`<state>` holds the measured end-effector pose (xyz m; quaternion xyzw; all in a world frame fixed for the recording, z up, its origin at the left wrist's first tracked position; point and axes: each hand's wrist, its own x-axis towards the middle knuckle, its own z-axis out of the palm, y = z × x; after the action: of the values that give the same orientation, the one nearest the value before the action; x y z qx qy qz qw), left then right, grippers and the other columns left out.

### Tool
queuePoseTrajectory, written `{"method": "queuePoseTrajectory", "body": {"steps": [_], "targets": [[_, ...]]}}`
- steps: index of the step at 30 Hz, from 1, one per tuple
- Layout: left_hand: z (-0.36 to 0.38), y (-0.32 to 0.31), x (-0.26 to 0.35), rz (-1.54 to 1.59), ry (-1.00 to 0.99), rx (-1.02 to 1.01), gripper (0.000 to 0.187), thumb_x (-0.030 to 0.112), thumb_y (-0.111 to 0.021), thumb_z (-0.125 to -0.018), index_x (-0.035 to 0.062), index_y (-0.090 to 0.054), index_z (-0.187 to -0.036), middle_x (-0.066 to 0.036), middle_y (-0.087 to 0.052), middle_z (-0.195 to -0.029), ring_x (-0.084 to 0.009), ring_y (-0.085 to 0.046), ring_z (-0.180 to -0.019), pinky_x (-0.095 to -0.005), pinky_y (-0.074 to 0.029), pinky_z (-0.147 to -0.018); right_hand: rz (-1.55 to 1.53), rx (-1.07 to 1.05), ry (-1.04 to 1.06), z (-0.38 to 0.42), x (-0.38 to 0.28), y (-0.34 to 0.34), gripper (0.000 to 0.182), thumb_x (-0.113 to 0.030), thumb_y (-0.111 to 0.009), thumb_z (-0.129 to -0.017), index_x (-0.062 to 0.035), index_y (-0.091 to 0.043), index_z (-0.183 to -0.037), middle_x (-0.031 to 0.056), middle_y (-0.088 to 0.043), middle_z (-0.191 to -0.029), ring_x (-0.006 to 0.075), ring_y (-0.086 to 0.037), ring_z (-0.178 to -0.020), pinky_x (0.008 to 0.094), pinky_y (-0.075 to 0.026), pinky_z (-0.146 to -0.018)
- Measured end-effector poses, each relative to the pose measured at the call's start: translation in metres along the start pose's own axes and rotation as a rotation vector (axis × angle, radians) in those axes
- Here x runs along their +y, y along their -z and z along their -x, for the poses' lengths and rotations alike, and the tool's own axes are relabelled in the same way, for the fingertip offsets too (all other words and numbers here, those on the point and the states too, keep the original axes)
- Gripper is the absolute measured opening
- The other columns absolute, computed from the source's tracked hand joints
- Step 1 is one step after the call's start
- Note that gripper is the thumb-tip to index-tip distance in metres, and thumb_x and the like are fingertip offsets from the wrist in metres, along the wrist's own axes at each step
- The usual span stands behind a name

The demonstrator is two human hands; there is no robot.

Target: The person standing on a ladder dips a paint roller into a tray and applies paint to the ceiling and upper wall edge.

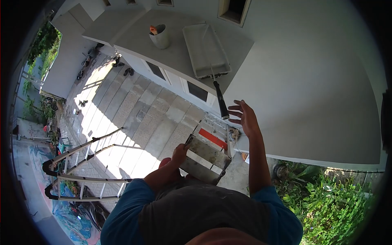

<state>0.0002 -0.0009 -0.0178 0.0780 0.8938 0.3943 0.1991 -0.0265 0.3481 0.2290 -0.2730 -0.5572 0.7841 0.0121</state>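
My left hand (179, 155) is wrapped round the side edge of the worn metal ladder top (208, 152) in front of my body. Raised at the right, my right hand (246, 118) is open with its fingers apart, and nothing is in it. Close to those fingertips is the black handle (220, 99) of a paint roller, sticking out past the ledge. The roller's wire frame reaches into a white paint tray (194, 49) on the grey ledge (175, 61). A white bucket (161, 39) stands left of the tray, holding a brush with an orange-red handle (153, 30).
Far below lies the paved yard (151, 110), partly sunlit. A folding metal ladder (77, 179) with black joints stands at the left. Grey wall (310, 94) fills the right side, with green plants (335, 200) at its foot. A small window (234, 10) opens above the ledge.
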Motion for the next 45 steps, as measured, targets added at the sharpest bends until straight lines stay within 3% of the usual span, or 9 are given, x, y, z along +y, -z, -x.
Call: {"method": "queuePoseTrajectory", "body": {"steps": [6,8,12,15,20,28,38,44,45], "targets": [[0.0,-0.002,-0.003,0.017,-0.013,-0.001,0.042,0.041,-0.058,-0.097,0.0012,-0.061,-0.086,-0.026,-0.065,-0.087,-0.047,-0.063,-0.089,-0.0536,-0.047,-0.075,-0.011,-0.25,-0.11,-0.012,-0.044,-0.057,0.047,-0.039,-0.048,-0.102,0.0006,-0.05,-0.127,0.0216,-0.061,-0.116,0.0354,-0.066,-0.096,0.0485,-0.057,-0.08],[0.001,-0.002,-0.005,0.001,-0.012,-0.011,0.042,0.042,-0.058,-0.097,0.0014,-0.061,-0.085,-0.026,-0.065,-0.088,-0.0472,-0.063,-0.089,-0.0538,-0.047,-0.075,0.027,-0.321,-0.117,-0.018,-0.043,-0.067,0.035,-0.031,-0.052,-0.1,-0.0015,-0.051,-0.12,0.0176,-0.062,-0.102,0.0281,-0.066,-0.079,0.0442,-0.056,-0.068],[0.0,-0.003,-0.01,0.0,-0.017,-0.005,0.044,0.043,-0.058,-0.097,0.0011,-0.061,-0.086,-0.026,-0.065,-0.088,-0.0476,-0.063,-0.089,-0.0543,-0.047,-0.076,0.062,-0.193,-0.089,-0.033,-0.024,-0.081,0.028,-0.025,-0.053,-0.098,-0.0024,-0.053,-0.116,0.0098,-0.059,-0.082,0.0193,-0.061,-0.062,0.0373,-0.051,-0.053],[0.002,-0.007,-0.007,0.021,-0.016,-0.006,0.045,0.044,-0.057,-0.098,0.0012,-0.062,-0.086,-0.026,-0.066,-0.088,-0.0481,-0.063,-0.088,-0.0547,-0.047,-0.076,0.247,-0.031,0.117,-0.027,-0.017,-0.106,0.027,-0.018,-0.059,-0.096,0.0007,-0.055,-0.115,0.0006,-0.053,-0.062,0.0097,-0.05,-0.043,0.028,-0.039,-0.038],[0.0,-0.004,-0.005,0.039,-0.049,0.016,0.046,0.045,-0.056,-0.098,0.0008,-0.062,-0.086,-0.027,-0.065,-0.087,-0.0491,-0.063,-0.089,-0.0555,-0.047,-0.076,0.29,-0.004,0.262,0.005,-0.022,-0.106,0.031,-0.017,-0.06,-0.097,0.0035,-0.055,-0.12,0.0003,-0.052,-0.061,0.0087,-0.049,-0.042,0.0268,-0.039,-0.038],[0.001,-0.003,-0.003,-0.011,-0.028,-0.031,0.047,0.047,-0.055,-0.099,0.0011,-0.06,-0.089,-0.027,-0.064,-0.093,-0.0482,-0.063,-0.091,-0.056,-0.047,-0.078,0.266,0.028,0.139,0.102,-0.037,-0.075,0.029,-0.012,-0.055,-0.099,0.0007,-0.058,-0.125,-0.0007,-0.049,-0.064,0.0068,-0.045,-0.042,0.0243,-0.036,-0.038],[-0.012,-0.011,-0.023,0.042,-0.122,-0.101,0.044,0.042,-0.054,-0.1,-0.0019,-0.059,-0.099,-0.024,-0.061,-0.106,-0.0448,-0.059,-0.101,-0.0535,-0.046,-0.083,0.296,0.017,0.004,0.118,-0.034,-0.069,0.029,-0.012,-0.055,-0.1,0.0036,-0.058,-0.123,-0.0004,-0.049,-0.066,0.007,-0.045,-0.044,0.0251,-0.038,-0.04],[-0.01,-0.017,-0.021,0.248,-0.155,-0.025,0.042,0.021,-0.06,-0.097,0.0006,-0.046,-0.131,-0.024,-0.057,-0.123,-0.0425,-0.055,-0.116,-0.0507,-0.044,-0.095,0.359,0.052,-0.032,0.118,-0.048,-0.077,0.026,-0.014,-0.054,-0.1,0.0025,-0.059,-0.12,-0.0008,-0.05,-0.066,0.0064,-0.044,-0.043,0.0244,-0.038,-0.039],[-0.007,-0.001,-0.003,0.161,-0.393,0.029,0.048,0.018,-0.06,-0.096,0.0016,-0.041,-0.137,-0.024,-0.052,-0.131,-0.0413,-0.051,-0.124,-0.05,-0.041,-0.101,0.369,0.048,-0.034,0.118,-0.051,-0.077,0.025,-0.014,-0.054,-0.1,0.0021,-0.059,-0.119,-0.0008,-0.05,-0.066,0.0062,-0.044,-0.043,0.0241,-0.038,-0.039]]}}
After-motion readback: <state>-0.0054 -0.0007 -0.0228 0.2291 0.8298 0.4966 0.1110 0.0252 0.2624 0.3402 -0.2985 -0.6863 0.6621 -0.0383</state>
